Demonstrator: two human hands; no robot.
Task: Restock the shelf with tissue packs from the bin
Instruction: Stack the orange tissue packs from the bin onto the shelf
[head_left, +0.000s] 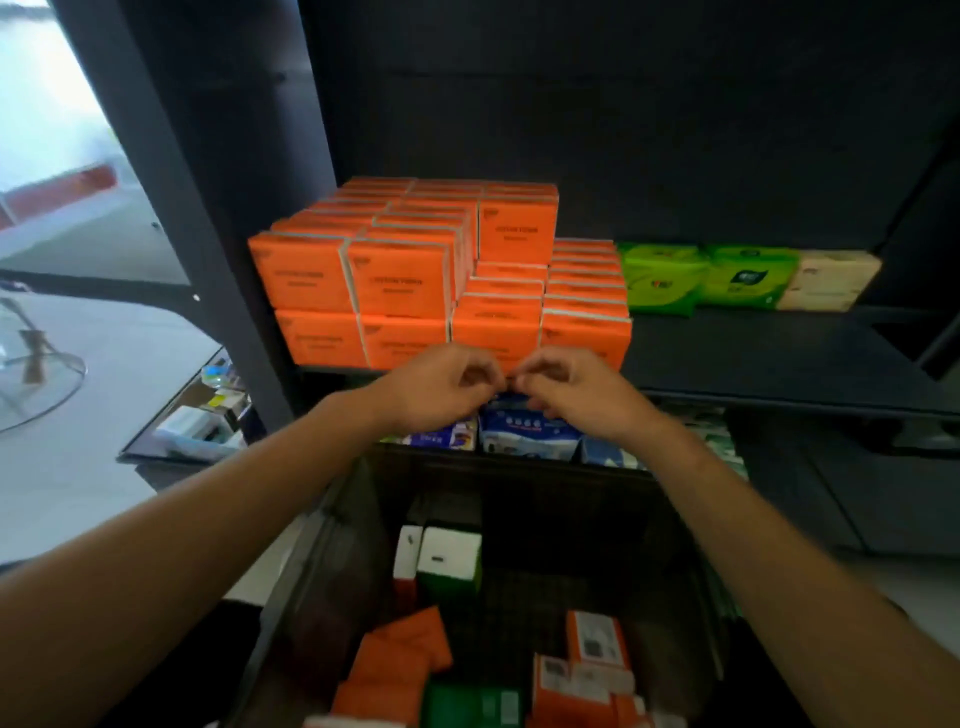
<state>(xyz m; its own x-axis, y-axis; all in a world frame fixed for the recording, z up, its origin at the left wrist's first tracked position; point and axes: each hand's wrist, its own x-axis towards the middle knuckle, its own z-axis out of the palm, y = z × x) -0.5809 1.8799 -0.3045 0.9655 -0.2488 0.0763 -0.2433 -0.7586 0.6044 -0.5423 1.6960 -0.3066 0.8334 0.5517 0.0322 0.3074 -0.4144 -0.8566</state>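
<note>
Orange tissue packs (400, 283) are stacked in rows two high on the left of the dark shelf (769, 358), with lower rows (584, 291) beside them. My left hand (441, 387) and my right hand (574, 387) hover side by side at the shelf's front edge, just below the front orange pack (496, 325). Their fingers are curled and the fingertips nearly meet, with nothing visible between them. Below my arms stands the dark bin (332, 545), holding loose orange packs (397, 660), green packs (470, 704) and white-topped packs (449, 553).
Green packs (662, 280) and a cream pack (831, 278) sit at the back right of the shelf, with bare shelf in front of them. Blue-and-white packs (524, 431) fill the shelf below. A dark upright post (171, 171) stands left; a counter with small items (202, 421) lies beyond.
</note>
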